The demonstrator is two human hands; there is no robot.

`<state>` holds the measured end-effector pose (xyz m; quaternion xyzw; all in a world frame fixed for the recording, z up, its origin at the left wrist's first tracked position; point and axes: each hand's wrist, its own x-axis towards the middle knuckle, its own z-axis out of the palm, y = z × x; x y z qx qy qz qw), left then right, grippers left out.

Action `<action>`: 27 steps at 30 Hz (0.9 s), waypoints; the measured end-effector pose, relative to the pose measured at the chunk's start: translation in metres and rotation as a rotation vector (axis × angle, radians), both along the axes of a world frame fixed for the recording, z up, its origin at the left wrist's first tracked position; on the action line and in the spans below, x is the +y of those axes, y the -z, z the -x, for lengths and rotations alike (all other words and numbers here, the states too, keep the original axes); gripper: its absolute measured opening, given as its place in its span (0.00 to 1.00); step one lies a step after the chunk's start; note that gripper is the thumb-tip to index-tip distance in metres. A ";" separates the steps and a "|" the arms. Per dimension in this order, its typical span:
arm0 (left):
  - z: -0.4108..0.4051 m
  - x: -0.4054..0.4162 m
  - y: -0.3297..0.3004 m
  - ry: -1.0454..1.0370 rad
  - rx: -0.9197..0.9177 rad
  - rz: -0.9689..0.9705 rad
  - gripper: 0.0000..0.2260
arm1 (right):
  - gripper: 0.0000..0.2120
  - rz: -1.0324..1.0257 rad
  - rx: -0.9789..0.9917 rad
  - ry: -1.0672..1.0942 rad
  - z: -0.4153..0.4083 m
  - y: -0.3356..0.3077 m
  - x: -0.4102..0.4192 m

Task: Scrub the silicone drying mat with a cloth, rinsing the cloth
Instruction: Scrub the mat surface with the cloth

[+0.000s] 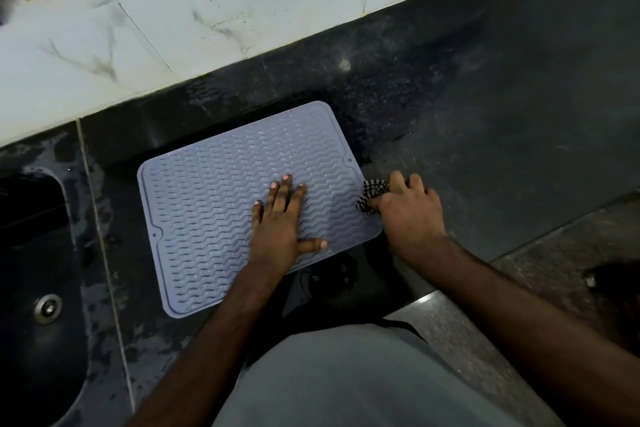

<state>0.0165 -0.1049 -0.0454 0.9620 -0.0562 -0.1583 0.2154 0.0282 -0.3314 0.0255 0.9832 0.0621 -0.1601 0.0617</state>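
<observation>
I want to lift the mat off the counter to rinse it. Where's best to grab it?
Take the mat by its left near corner, coming from the sink side. That rounded corner lies free, while the left hand presses the middle and the right hand holds the cloth at the right edge.

no readable text, labels, brands or numbers anywhere in view. the drying mat (pixel 221 204) carries only a raised wave pattern, no logo legible. the cloth (pixel 369 199) shows stripes only, no tag or print.
</observation>
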 end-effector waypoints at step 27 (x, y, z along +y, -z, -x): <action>0.120 0.211 0.007 -0.376 -0.142 0.405 0.52 | 0.27 -0.416 0.107 -0.422 0.072 0.024 0.273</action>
